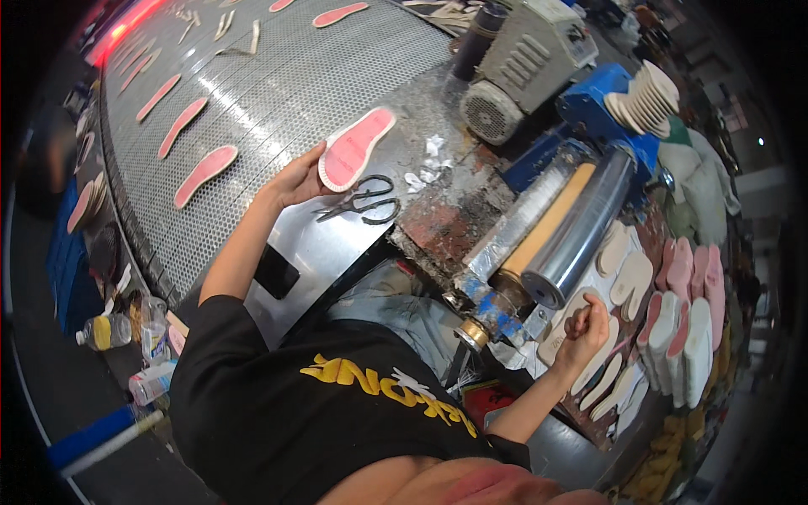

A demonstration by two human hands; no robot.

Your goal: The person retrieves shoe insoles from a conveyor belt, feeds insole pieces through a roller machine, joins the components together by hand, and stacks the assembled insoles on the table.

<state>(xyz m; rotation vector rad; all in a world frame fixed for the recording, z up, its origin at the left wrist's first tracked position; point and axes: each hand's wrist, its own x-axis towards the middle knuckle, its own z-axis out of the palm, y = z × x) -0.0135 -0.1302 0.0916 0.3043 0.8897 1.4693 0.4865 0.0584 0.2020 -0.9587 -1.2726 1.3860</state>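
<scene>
My left hand (299, 178) grips the heel end of a pink insole (358, 151) with a white edge, held up over the near edge of the metal mesh conveyor. Just below that insole, black-handled scissors (369, 202) lie on the metal table. My right hand (582, 330) is at the right, fingers curled in, beside the roller machine (581, 231) and above a spread of beige insoles (599, 353). One beige insole (557, 328) is right by its fingers; whether they hold anything, I cannot make out.
Several pink insoles (204, 175) lie along the mesh conveyor (278, 93). A grey motor (518, 71) stands at the back, with stacked beige pieces (646, 99) on the blue housing. White and pink insoles (686, 337) stand in rows at right. Plastic bottles (105, 331) are at lower left.
</scene>
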